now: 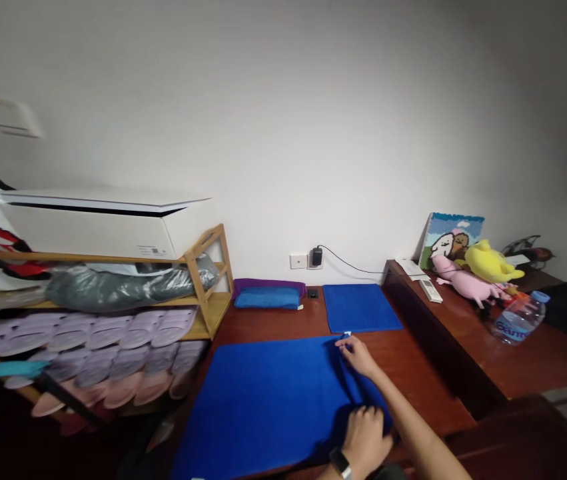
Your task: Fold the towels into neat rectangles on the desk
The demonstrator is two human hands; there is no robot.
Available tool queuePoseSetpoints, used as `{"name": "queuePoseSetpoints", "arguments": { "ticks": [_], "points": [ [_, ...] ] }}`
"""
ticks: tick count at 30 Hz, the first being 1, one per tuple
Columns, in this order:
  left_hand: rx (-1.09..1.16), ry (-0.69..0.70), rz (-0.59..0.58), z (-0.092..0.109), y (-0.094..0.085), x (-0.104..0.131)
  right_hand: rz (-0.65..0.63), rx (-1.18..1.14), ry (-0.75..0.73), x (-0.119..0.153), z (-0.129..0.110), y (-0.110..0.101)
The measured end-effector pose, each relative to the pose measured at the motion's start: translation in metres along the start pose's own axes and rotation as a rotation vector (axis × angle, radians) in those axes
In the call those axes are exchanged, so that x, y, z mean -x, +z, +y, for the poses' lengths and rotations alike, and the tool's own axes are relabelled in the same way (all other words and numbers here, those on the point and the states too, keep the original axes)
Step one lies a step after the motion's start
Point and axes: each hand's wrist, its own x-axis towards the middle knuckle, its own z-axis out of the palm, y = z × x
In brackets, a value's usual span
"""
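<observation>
A large blue towel (258,400) lies spread on the reddish-brown table. My right hand (358,357) pinches its far right corner, beside a small white tag, and the right edge is lifted in a fold. Closer to me, my left hand (364,437), with a watch on its wrist, is closed at the near right part of the same towel. Its fingertips are partly hidden. Beyond my right hand, a smaller blue folded towel (360,308) lies flat. Further left, a folded lighter blue towel (267,297) rests on a purple one (243,285) against the wall.
At left stands a wooden rack (213,313) with several slippers and a white box (93,227). A raised brown surface (493,347) on the right carries a water bottle (520,320), plush toys (490,263) and a remote (430,291). A black charger (316,256) sits in the wall socket.
</observation>
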Motion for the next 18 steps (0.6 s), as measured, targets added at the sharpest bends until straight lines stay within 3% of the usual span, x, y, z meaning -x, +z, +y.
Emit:
{"name": "queuePoseSetpoints", "arguments": {
  "ticks": [4,8,15,18],
  "points": [
    [0.051,-0.359,0.087,-0.024,-0.061,0.045,0.071,0.008,-0.075,-0.016,-0.024,0.006],
    [0.21,-0.554,0.244,-0.046,-0.127,0.098,0.057,-0.03,-0.053,-0.042,-0.054,0.036],
    [0.332,-0.91,0.54,-0.08,-0.197,0.2,-0.124,0.009,-0.141,-0.105,-0.134,0.141],
    [0.195,-0.972,0.499,-0.093,-0.229,0.243,-0.229,0.069,-0.191,-0.124,-0.17,0.19]
  ]
}}
